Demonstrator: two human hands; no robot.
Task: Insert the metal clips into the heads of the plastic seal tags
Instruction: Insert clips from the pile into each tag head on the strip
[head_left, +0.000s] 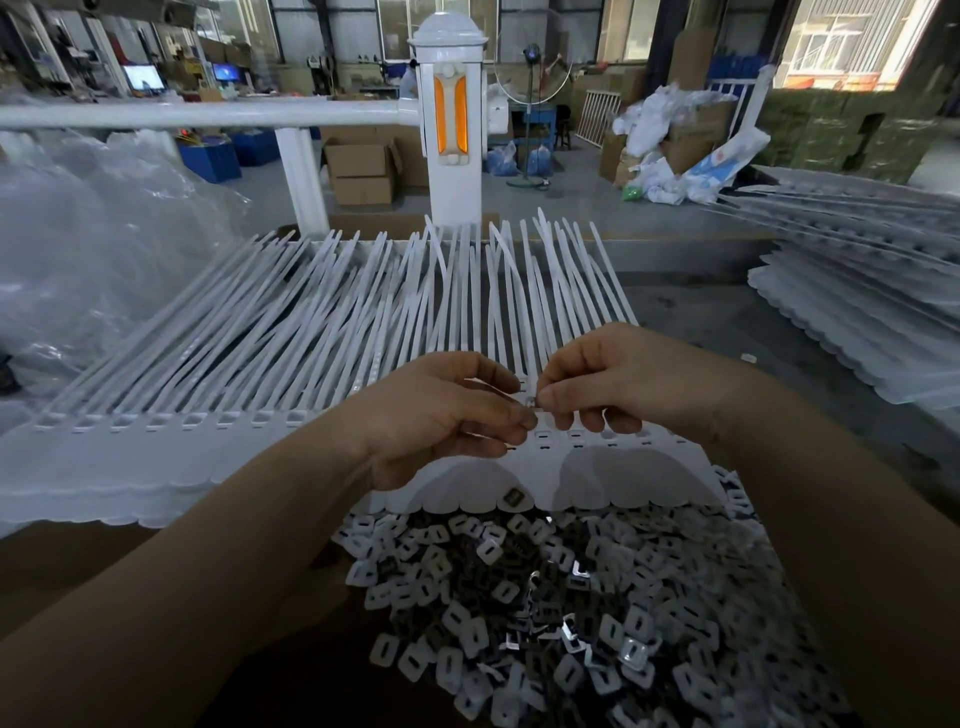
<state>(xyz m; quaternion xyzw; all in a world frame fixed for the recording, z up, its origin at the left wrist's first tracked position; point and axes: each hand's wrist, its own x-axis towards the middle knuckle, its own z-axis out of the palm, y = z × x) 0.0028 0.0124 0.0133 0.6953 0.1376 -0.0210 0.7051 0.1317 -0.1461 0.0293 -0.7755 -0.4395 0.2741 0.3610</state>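
Right now, grip: your left hand (441, 415) and right hand (618, 379) meet fingertip to fingertip, both pinching one small shiny metal clip (531, 402).
Clip position: just above the slotted heads of the white plastic seal tags (558, 434).
Tag strips: joined side by side, their long thin tails fanning away from you.
Clip supply: a heap of loose square metal clips (545, 597) lies near you, below your wrists.
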